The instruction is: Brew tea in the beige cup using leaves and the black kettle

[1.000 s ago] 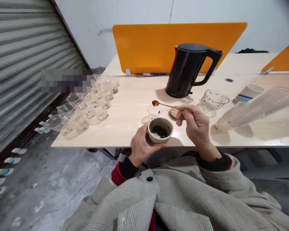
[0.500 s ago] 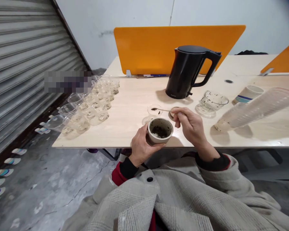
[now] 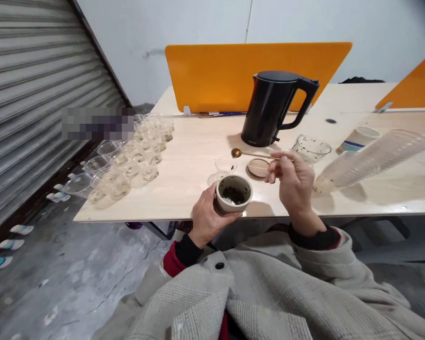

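Observation:
My left hand (image 3: 209, 216) is wrapped round a pale ceramic cup (image 3: 233, 202) at the table's front edge, tilted so dark tea leaves show inside. Between the fingers of my right hand (image 3: 293, 182) is the handle of a gold-coloured spoon (image 3: 236, 153); whether its bowl carries anything is unclear. The spoon's bowl hovers above a clear plastic cup (image 3: 222, 166), which has dark leaf bits in it and stands just behind the ceramic cup. A round wooden lid or coaster (image 3: 258, 168) lies beside my right fingers.
Several clear plastic cups (image 3: 115, 177) with leaf bits fill the table's left end. Behind stands a black kettle (image 3: 269, 111) before an orange divider (image 3: 212, 71). To the right are a ribbed glass bowl (image 3: 311, 147), a paper cup (image 3: 361, 138) and a lying stack of plastic cups (image 3: 371, 158).
My right hand has moved right and drawn the spoon up off the clear cup, turning its bowl over. More leaf bits show in that cup. My left hand still holds the ceramic cup.

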`<state>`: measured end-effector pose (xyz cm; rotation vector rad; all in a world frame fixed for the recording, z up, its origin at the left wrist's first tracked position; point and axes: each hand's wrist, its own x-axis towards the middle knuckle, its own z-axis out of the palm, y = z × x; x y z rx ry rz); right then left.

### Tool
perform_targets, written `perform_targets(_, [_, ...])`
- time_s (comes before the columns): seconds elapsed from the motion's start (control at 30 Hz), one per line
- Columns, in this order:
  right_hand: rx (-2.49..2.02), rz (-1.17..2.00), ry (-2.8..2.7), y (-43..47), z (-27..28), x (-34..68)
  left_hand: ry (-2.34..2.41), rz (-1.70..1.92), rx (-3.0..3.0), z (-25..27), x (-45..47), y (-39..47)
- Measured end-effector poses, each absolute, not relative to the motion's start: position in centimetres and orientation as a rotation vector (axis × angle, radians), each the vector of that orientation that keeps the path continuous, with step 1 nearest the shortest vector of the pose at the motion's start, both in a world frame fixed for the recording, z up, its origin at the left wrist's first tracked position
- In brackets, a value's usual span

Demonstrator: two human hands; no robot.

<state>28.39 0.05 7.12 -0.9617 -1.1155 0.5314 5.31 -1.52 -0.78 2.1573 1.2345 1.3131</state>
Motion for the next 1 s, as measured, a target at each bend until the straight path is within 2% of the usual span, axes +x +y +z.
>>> perform_targets(0.17, [-1.000,0.201,-0.887,1.3,7.6,33.1,1.222,1.321,2.128,-0.8,5.2,-1.5])
perform_targets(0.3, [-1.038,0.079,-0.800,2.9,7.0,36.3,1.221,1.325,2.108,-0.8,5.2,-1.4])
perform_targets(0.77, [-1.375,0.129,-0.789,8.4,2.7,40.3,1.263,1.316,2.147,-1.0,5.4,-1.4])
perform_targets(1.0, [-1.373,0.091,-0.841,5.7,3.7,38.2,1.250,1.311,2.150,-1.0,5.3,-1.4])
